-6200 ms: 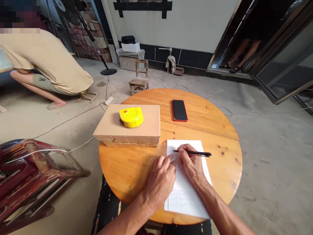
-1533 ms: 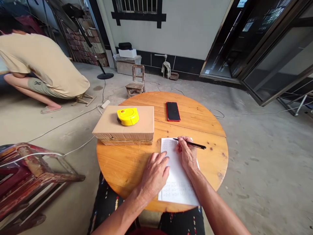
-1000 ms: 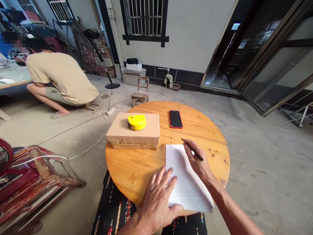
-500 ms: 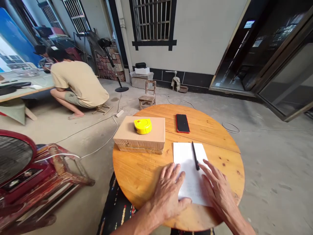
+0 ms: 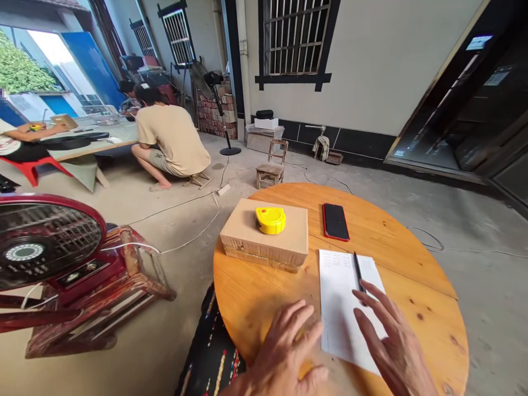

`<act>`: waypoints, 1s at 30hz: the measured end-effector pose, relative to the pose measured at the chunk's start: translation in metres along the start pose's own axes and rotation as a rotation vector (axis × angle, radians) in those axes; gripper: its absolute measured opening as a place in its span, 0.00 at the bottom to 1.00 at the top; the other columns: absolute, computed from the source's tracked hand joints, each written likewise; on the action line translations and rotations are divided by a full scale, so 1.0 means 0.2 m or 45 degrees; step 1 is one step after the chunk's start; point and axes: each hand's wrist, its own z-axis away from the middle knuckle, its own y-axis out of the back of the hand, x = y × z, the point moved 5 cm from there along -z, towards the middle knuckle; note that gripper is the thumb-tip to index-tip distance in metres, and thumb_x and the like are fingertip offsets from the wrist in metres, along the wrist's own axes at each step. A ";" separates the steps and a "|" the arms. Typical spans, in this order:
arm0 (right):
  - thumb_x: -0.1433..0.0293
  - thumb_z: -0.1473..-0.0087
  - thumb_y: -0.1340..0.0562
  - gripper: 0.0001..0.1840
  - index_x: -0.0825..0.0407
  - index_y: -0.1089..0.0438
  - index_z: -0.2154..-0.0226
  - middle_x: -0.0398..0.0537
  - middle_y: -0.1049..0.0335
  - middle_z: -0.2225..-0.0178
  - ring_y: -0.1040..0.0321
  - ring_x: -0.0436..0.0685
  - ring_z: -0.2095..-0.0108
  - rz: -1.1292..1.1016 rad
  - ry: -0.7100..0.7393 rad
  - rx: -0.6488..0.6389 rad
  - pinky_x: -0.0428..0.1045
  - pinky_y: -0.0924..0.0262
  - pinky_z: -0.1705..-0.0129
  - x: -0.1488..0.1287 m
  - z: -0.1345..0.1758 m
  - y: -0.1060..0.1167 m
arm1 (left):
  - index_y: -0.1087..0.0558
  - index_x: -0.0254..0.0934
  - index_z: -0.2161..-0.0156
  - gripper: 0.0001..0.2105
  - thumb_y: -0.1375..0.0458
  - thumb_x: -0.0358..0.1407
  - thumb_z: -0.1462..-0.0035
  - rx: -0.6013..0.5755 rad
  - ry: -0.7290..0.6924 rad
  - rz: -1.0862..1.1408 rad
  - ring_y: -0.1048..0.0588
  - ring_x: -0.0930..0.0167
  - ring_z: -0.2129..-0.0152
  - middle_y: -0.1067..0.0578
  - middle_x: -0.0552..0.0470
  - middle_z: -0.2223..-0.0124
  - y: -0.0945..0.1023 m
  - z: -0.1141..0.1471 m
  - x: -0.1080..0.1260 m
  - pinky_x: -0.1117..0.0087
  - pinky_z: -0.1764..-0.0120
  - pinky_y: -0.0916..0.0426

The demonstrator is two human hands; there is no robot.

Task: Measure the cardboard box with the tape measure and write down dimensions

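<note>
A white sheet of paper (image 5: 339,297) with faint rows of writing lies on the round wooden table (image 5: 247,297). On the sheet rests a black pen (image 5: 358,268). My right hand (image 5: 394,335) hovers over the paper's right side, fingers apart and holding nothing; its fingertips are close to the pen's lower end, and I cannot tell whether they touch it. Left of the sheet, my left hand (image 5: 289,346) is spread over the table with nothing in it. Behind it a yellow tape measure (image 5: 271,220) sits on a closed cardboard box (image 5: 264,247).
A phone (image 5: 335,221) in a red case lies beyond the paper. To the left, a red fan (image 5: 53,247) stands on a wooden stool. A small wooden chair (image 5: 271,166) is behind the table. Farther back, a person (image 5: 175,135) squats by another table, with cables across the floor.
The view has swung to the left, so things appear farther right. My right hand has lifted slightly from the paper, and my left hand has moved off the sheet's left edge.
</note>
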 end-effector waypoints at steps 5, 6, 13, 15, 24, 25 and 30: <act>0.56 0.40 0.44 0.20 0.45 0.31 0.49 0.53 0.36 0.41 0.29 0.66 0.52 -0.075 0.183 -0.088 0.51 0.32 0.77 -0.42 -0.40 -0.04 | 0.33 0.43 0.43 0.19 0.45 0.32 0.40 0.648 0.401 -0.119 0.31 0.62 0.46 0.30 0.48 0.44 0.53 0.13 -0.31 0.59 0.43 0.36; 0.55 0.41 0.44 0.23 0.47 0.32 0.48 0.56 0.37 0.40 0.30 0.68 0.50 -0.027 0.241 -0.104 0.55 0.30 0.69 -0.52 -0.49 -0.08 | 0.31 0.41 0.45 0.18 0.45 0.35 0.40 0.807 0.507 -0.124 0.30 0.62 0.47 0.29 0.47 0.45 0.63 0.13 -0.40 0.59 0.43 0.36; 0.51 0.49 0.37 0.36 0.62 0.35 0.48 0.71 0.27 0.55 0.32 0.77 0.52 0.385 0.319 -0.277 0.68 0.43 0.51 -0.88 -0.84 -0.40 | 0.34 0.35 0.41 0.29 0.43 0.48 0.43 0.779 0.925 0.607 0.28 0.58 0.47 0.28 0.40 0.43 0.74 -0.14 -0.88 0.60 0.48 0.32; 0.54 0.50 0.35 0.34 0.59 0.35 0.48 0.67 0.26 0.55 0.32 0.75 0.52 0.185 0.248 -0.248 0.66 0.42 0.51 -0.85 -0.80 -0.38 | 0.30 0.35 0.44 0.25 0.44 0.48 0.42 0.685 0.879 0.699 0.24 0.59 0.53 0.23 0.42 0.49 0.69 -0.20 -0.88 0.61 0.53 0.29; 0.55 0.39 0.47 0.26 0.50 0.34 0.45 0.60 0.28 0.49 0.27 0.69 0.52 -1.270 -0.357 0.351 0.63 0.31 0.54 -0.40 -0.24 0.01 | 0.41 0.37 0.37 0.33 0.42 0.48 0.45 0.760 0.888 0.813 0.30 0.56 0.45 0.29 0.43 0.41 0.53 0.16 -0.66 0.61 0.49 0.30; 0.55 0.39 0.48 0.26 0.50 0.34 0.45 0.60 0.27 0.50 0.26 0.70 0.53 -1.341 -0.412 0.335 0.64 0.31 0.55 -0.37 -0.18 0.00 | 0.42 0.37 0.36 0.34 0.41 0.47 0.46 0.747 0.919 0.825 0.30 0.56 0.45 0.30 0.43 0.41 0.48 0.23 -0.65 0.61 0.48 0.30; 0.56 0.43 0.43 0.23 0.49 0.30 0.49 0.58 0.25 0.52 0.25 0.70 0.54 -1.659 -0.704 0.380 0.65 0.29 0.55 -0.33 0.06 -0.10 | 0.36 0.36 0.43 0.29 0.38 0.45 0.48 0.684 0.935 0.629 0.33 0.56 0.43 0.28 0.42 0.44 0.33 0.43 -0.62 0.57 0.42 0.38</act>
